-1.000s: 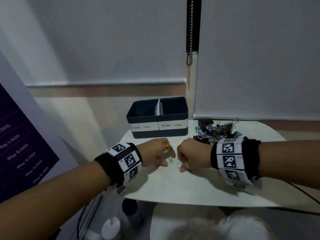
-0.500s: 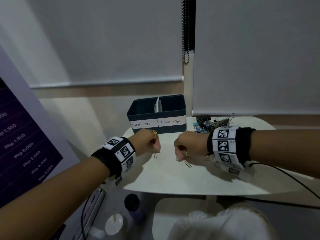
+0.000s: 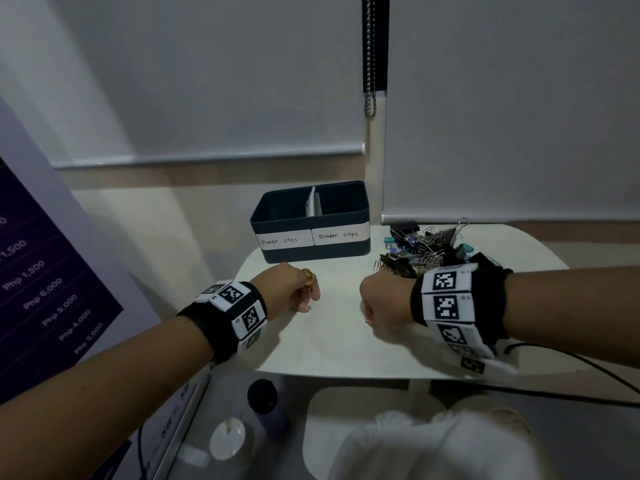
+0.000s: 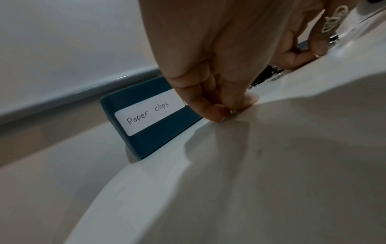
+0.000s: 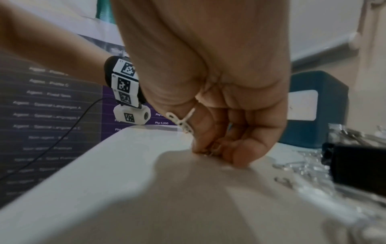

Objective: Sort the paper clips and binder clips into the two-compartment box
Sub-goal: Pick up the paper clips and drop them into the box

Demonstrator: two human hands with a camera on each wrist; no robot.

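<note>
Both hands are sitting further apart than half a second ago, and the loose clip that lay between them is no longer lying free on the bench (image 3: 346, 348). From the head view, the left hand (image 3: 287, 289) is closer to the box (image 3: 311, 249), directly in front of its "Paper clips" half, with a paper clip (image 3: 308, 299) hanging upright from curled fingers; the right hand (image 3: 384, 299) is hovering just in front of the pile (image 3: 426, 249), which is lying to the box's right, and a second clip (image 3: 366, 322) is peeking out below its knuckles. From the left wrist, thumb and fingers (image 4: 211, 113) are pressing together at the bench on something small and shiny, the box label just behind them. From the right wrist, the fingers (image 5: 240, 155) are bunching tightly at the bench around thin wire, though blur is hiding its exact lie; loose clips are lying to their right. Both loads probably belong up and forward, in the left compartment.
</note>
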